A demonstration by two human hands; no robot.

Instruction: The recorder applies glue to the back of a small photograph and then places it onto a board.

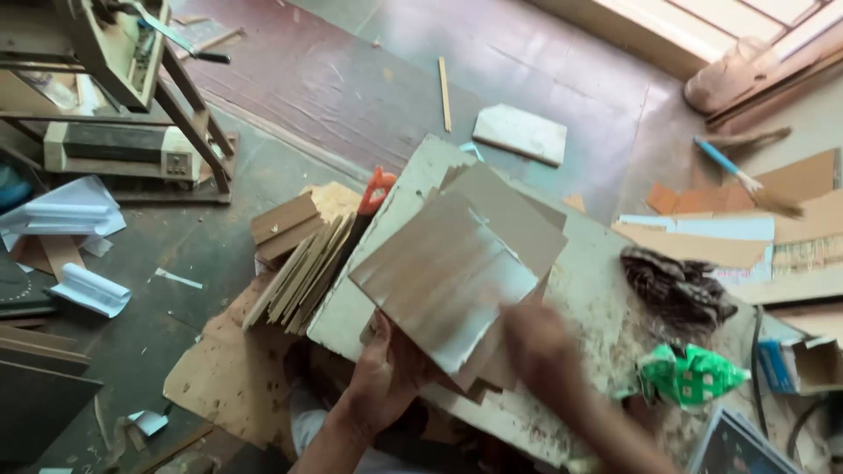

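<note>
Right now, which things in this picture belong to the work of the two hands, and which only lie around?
In the work:
- left hand, holding the square board
- right hand, blurred, at the board's lower edge
- worn white work board underneath

Lying about:
- stack of cut boards
- green crumpled bag
- dark rag
- brush
- orange handle

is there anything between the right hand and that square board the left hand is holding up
Nothing visible. The left hand grips the square board at its lower corner, tilted above the paint-stained work board. The right hand, blurred, is right at the board's lower right edge; whether it touches cannot be told. The dark rag and green wrapper lie off to the right.
</note>
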